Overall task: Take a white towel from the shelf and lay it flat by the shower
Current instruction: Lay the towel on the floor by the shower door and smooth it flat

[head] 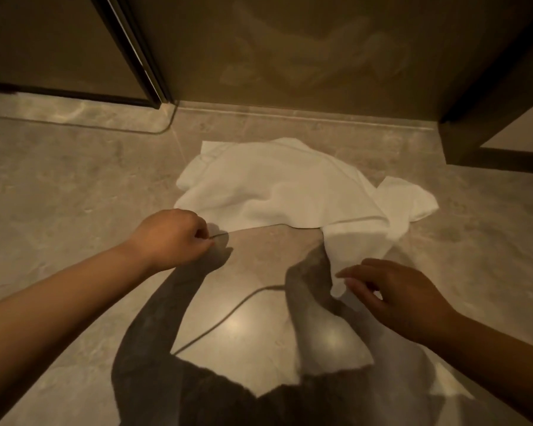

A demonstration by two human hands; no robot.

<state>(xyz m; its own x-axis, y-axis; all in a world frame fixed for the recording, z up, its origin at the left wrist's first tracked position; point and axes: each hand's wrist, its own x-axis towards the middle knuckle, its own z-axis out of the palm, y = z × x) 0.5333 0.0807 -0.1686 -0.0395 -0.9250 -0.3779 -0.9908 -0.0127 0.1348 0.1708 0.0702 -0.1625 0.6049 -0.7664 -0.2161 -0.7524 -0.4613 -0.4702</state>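
Observation:
A white towel lies rumpled on the marble floor, just in front of the shower's glass wall. Its far part is bunched up and one flap sticks out to the right. My left hand is curled shut at the towel's near left edge; its fingertips seem to pinch that edge. My right hand holds the near right corner between thumb and fingers. That corner is lifted off the floor and throws a shadow.
A dark-framed glass door stands at the back left above a low stone threshold. A dark cabinet or door frame juts in at the right. Glossy floor stretches around the towel, with my shadow on it.

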